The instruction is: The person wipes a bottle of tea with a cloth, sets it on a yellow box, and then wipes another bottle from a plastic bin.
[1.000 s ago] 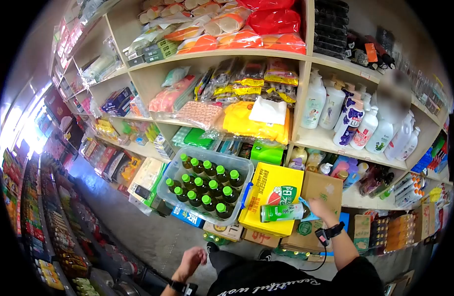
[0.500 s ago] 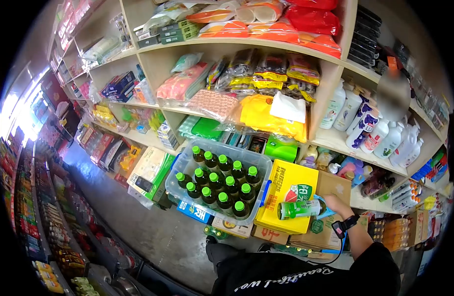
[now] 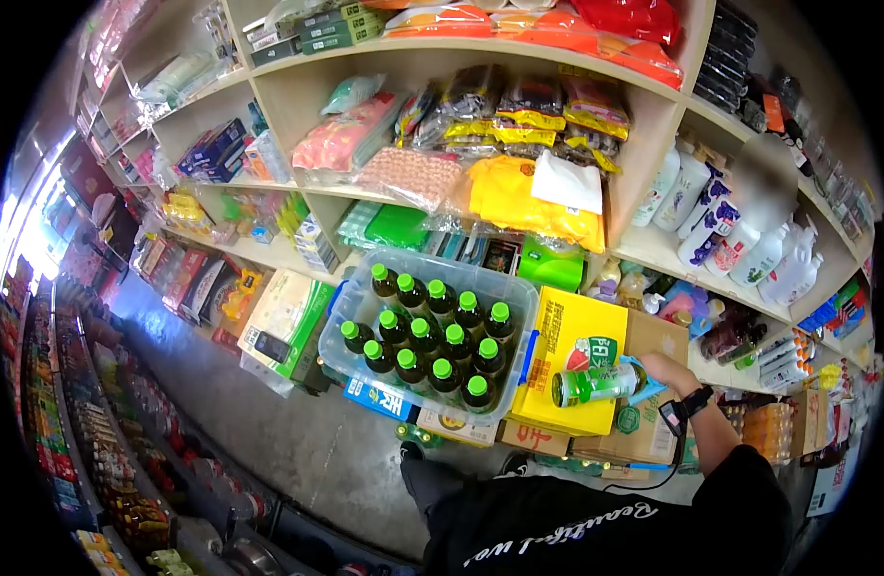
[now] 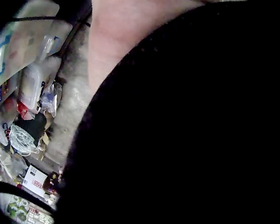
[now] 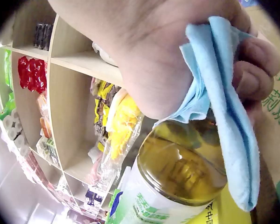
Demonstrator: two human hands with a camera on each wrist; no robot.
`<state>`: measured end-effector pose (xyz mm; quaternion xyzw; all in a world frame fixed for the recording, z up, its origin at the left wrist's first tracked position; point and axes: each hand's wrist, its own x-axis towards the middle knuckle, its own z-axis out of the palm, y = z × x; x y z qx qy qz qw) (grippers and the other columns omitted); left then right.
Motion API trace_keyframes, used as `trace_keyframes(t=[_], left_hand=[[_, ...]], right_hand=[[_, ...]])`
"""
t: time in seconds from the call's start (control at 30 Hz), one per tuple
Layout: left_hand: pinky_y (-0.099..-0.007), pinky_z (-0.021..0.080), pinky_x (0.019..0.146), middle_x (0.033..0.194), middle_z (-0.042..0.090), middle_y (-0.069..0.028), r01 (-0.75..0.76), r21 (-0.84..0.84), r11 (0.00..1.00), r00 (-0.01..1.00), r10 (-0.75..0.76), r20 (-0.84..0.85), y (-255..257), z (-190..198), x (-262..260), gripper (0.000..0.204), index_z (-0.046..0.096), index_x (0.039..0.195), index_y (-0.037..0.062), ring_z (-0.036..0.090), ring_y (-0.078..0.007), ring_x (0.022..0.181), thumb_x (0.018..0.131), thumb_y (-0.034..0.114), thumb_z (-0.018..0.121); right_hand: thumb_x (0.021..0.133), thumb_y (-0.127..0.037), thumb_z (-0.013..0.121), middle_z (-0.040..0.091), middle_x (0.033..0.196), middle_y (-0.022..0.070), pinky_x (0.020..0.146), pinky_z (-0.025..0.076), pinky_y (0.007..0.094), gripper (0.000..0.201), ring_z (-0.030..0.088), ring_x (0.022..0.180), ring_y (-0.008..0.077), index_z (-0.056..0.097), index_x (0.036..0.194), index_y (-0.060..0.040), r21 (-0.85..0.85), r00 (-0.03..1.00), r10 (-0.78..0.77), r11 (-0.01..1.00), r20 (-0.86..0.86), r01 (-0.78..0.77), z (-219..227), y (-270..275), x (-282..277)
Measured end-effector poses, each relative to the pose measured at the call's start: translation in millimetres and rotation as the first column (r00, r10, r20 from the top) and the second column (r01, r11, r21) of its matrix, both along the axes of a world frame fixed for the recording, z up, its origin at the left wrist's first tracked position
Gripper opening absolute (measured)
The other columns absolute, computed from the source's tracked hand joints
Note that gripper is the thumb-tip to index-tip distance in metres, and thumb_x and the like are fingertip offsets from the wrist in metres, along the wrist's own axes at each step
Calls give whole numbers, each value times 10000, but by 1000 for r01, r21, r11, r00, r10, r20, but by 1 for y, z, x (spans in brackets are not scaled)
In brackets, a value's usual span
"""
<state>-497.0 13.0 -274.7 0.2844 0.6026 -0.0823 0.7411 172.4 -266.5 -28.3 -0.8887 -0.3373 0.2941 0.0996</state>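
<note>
My right hand (image 3: 665, 369) grips a light blue cloth (image 5: 224, 107) wrapped about the neck end of a tea bottle (image 3: 598, 384). Amber liquid and a white and green label show on the bottle, which is tilted on its side over a yellow carton (image 3: 567, 331). Curled fingers (image 5: 254, 70) press the cloth in the right wrist view; the bottle's cap is hidden. Only a patch of my left hand (image 4: 130, 28) appears, in the left wrist view, its fingers out of sight. Left of the carton, a clear plastic tub (image 3: 341, 350) holds several upright bottles with green caps.
Shelves (image 3: 384, 53) behind carry bagged goods, a yellow cloth pack (image 3: 538, 206) and pump bottles (image 3: 711, 230). A brown carton (image 3: 653, 336) stands right of the yellow one. A phone (image 3: 267, 346) lies on a white and green box. Stocked racks line the far left, across the floor.
The head view has swung, so shelves and tub shift in frame. The left hand has left the head view. My right hand still holds the bottle with the cloth; the bottle has rolled or turned slightly.
</note>
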Motion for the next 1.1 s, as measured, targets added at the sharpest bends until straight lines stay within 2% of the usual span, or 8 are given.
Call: trace_keyframes(t=[0.17, 0.23, 0.37, 0.53, 0.83, 0.93, 1.03, 1.1], left_hand=[[-352, 508, 752, 976, 675, -97, 17, 10, 1000, 1000, -17, -15, -11, 4, -20, 271, 706, 1060, 13, 630, -212, 821, 976, 242, 589], [-351, 508, 751, 978, 676, -96, 25, 22, 999, 999, -24, -22, -14, 6, -30, 267, 707, 1064, 14, 631, -212, 821, 975, 238, 590], [-350, 509, 751, 982, 679, -94, 34, 30, 999, 999, -33, -41, -24, 12, -46, 261, 708, 1072, 16, 633, -212, 822, 973, 228, 591], [-348, 510, 750, 988, 683, -92, 55, 35, 998, 997, -53, -52, -29, 15, -46, 254, 710, 1081, 18, 635, -212, 823, 971, 215, 593], [-345, 512, 749, 998, 690, -88, 70, 35, 997, 995, -67, -75, -32, 20, -50, 245, 714, 1098, 23, 638, -211, 825, 967, 193, 597], [-344, 513, 748, 1002, 692, -87, 79, 34, 996, 994, -76, -81, -34, 21, -51, 242, 715, 1104, 24, 639, -211, 825, 966, 185, 598], [-343, 514, 748, 1005, 694, -86, 84, 22, 996, 993, -81, -91, -32, 21, -52, 241, 716, 1110, 26, 640, -211, 826, 965, 178, 599], [-343, 514, 748, 1007, 695, -85, 90, 16, 996, 991, -88, -98, -31, 23, -53, 240, 717, 1114, 27, 641, -211, 826, 964, 173, 600]], right_hand=[[1062, -245, 456, 709, 1114, 283, 875, 538, 469, 356, 698, 997, 433, 669, 1190, 9, 83, 999, -33, 996, 28, 31, 18, 8, -16], [1058, -245, 464, 704, 1111, 292, 868, 541, 470, 349, 693, 992, 446, 674, 1178, 7, 11, 999, -18, 1000, 41, 18, 12, 5, -11], [1007, -248, 523, 713, 1018, 286, 826, 551, 479, 323, 703, 922, 442, 718, 1071, 2, -46, 976, 182, 983, 122, -177, 1, 0, -2], [967, -215, 536, 712, 968, 279, 795, 560, 489, 286, 708, 901, 441, 723, 977, 1, 91, 967, 187, 974, 174, -205, -16, -5, 2], [991, -198, 543, 727, 1021, 267, 799, 565, 453, 271, 721, 896, 394, 716, 1061, -2, -66, 987, 153, 986, 46, -150, 0, 7, 3], [985, -227, 541, 724, 989, 269, 816, 563, 490, 284, 714, 903, 423, 729, 1003, -15, 56, 984, 168, 984, 61, -172, 0, 6, 1], [997, -199, 538, 730, 1023, 261, 817, 561, 439, 275, 719, 896, 386, 721, 1060, -3, -65, 974, 216, 975, 75, -211, -10, 2, 8], [1002, -197, 534, 730, 1038, 260, 833, 559, 441, 276, 718, 913, 386, 716, 1090, -9, -28, 972, 220, 975, 79, -218, -6, 2, 5]])
